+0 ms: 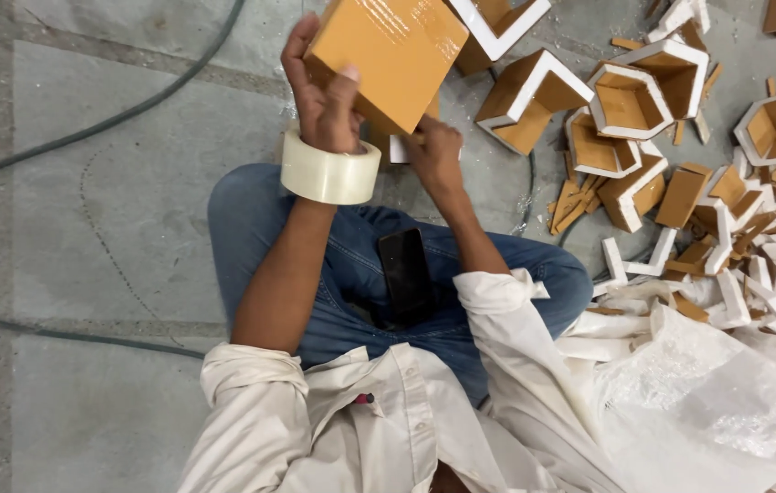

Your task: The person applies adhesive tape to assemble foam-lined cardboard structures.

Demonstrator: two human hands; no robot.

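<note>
Person seated cross-legged on grey concrete floor (pixel 87 183), head view looking down.

Left hand (pixel 319 87): closed on the near left edge of a brown cardboard piece (pixel 388 50), fingers curled over the top face, thumb pressed on the side. Piece is raised above the lap, tilted, with glossy clear tape across its upper face. A roll of clear tape (pixel 328 169) sits round the left wrist like a bangle, just below the hand.

Right hand (pixel 433 151): at the lower right corner of the same piece, fingers bent under it; touching it, but whether it grips cannot be told, since the fingertips are hidden.

Below both hands: blue jeans, with a black phone (pixel 404 269) lying in the lap between the forearms.

Right of the right hand, well apart: a heap of hexagonal cardboard frames with white rims (pixel 625 100), loose strips and offcuts. Nearer the body on that side, a crumpled white plastic sheet (pixel 707 402).

Dark cable (pixel 114 114) runs across the floor left of the left hand.
</note>
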